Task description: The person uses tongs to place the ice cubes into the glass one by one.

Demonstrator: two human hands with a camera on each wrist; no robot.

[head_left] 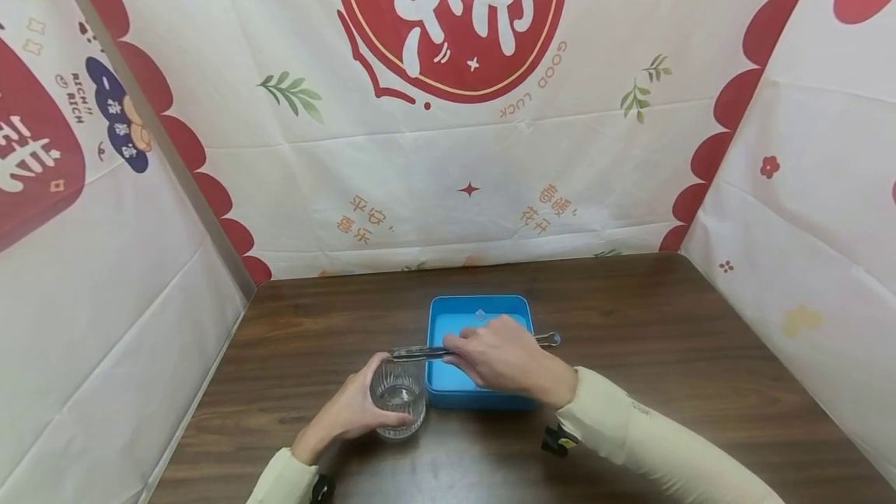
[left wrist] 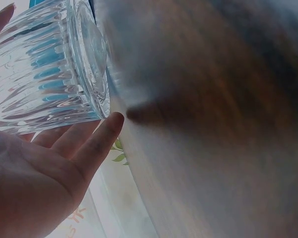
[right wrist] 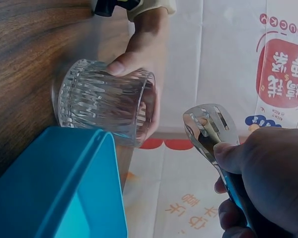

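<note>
My left hand (head_left: 353, 407) grips a clear ribbed glass (head_left: 400, 413), thumb on the near side and fingers round the far side. The glass is upright, on or just above the table; the left wrist view shows its thick base (left wrist: 92, 59) close to the wood. Held in my right hand (head_left: 500, 356) are metal tongs (head_left: 418, 353), lying level above a blue box. Their slotted tip (right wrist: 208, 130) reaches left over the glass's far rim in the head view. Whether anything sits between the tongs' arms cannot be told.
Right of the glass stands the open blue box (head_left: 483, 400), a small clear piece (head_left: 480, 313) at its far end. The brown wooden table (head_left: 630, 317) is bordered by printed white cloth walls (head_left: 476, 154) at the back and both sides.
</note>
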